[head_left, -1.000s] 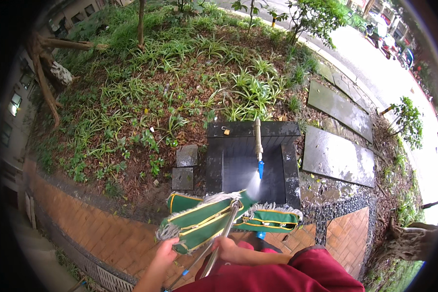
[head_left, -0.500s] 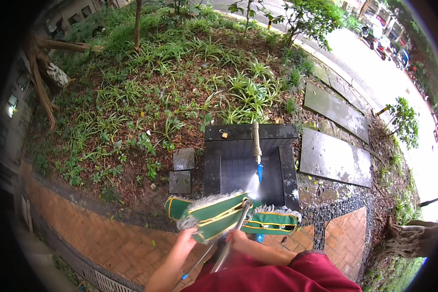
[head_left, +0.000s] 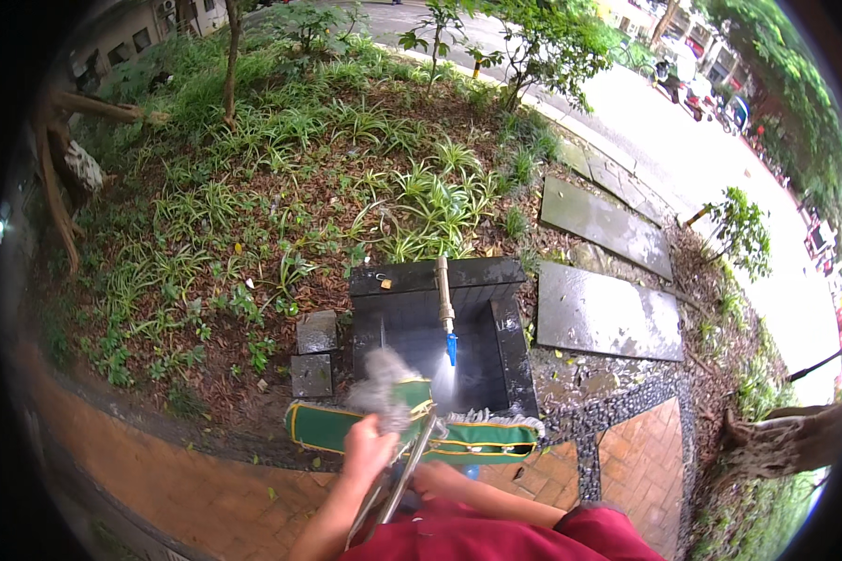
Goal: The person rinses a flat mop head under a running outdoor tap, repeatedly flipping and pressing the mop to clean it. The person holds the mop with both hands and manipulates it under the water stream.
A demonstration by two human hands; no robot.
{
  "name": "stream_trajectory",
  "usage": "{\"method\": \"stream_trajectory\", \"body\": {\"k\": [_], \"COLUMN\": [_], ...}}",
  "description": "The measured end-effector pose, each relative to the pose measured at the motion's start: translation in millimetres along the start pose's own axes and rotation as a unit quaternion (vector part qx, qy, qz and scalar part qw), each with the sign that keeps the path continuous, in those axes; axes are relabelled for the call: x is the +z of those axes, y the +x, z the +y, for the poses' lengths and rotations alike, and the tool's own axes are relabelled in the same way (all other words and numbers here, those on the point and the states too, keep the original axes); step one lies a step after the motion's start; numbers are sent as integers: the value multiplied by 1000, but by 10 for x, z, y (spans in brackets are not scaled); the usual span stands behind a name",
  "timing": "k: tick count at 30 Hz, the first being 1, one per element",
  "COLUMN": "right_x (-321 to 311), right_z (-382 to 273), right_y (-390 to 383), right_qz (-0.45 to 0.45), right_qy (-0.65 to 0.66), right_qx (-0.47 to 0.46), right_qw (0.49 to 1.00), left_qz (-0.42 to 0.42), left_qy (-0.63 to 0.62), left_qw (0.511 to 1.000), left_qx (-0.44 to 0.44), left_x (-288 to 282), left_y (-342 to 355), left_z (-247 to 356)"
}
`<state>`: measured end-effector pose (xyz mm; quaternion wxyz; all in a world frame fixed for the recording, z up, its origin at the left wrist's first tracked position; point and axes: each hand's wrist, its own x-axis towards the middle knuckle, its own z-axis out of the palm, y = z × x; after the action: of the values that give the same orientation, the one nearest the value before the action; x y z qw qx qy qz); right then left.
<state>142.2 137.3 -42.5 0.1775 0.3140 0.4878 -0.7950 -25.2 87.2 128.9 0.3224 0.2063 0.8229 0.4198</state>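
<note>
Head view: yellow-trimmed green mop (head_left: 411,394)

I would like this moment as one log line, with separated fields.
Left hand: at grey mop fringe | right hand: on metal pole | blue nozzle: spraying water | black basin: under nozzle

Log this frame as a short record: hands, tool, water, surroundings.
Left hand: at blurred grey fringe; grip unclear
Right hand: gripping metal pole
Mop pad: green, yellow trim, in front of dark basin
Water: spraying from blue nozzle
Back ledge: padlock
Beyond: planting bed
Right side: wet stone slabs
</note>
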Motion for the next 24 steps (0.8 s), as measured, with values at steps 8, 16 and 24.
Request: {"method": "stream_trajectory", "body": {"k": [8, 16, 24], "right_x": [-642, -546, -463], "right_z": [-966, -1103, -1456], "right_y": [-1068, -1384, -1126], "right_qz": [233, 350, 287], "right_qy": [312, 180, 52], "right_qx": [-65, -93, -103], "right_qw": [919, 915, 951], "left_qz": [-183, -211, -113], "left_qy": [0, 34, -156], "left_qw": [944, 975, 981], "left_qx": [274, 65, -2], "left_x": [857, 226, 127], "left_y": [-431, -595, -554], "left_z": [262, -899, -1298]}}
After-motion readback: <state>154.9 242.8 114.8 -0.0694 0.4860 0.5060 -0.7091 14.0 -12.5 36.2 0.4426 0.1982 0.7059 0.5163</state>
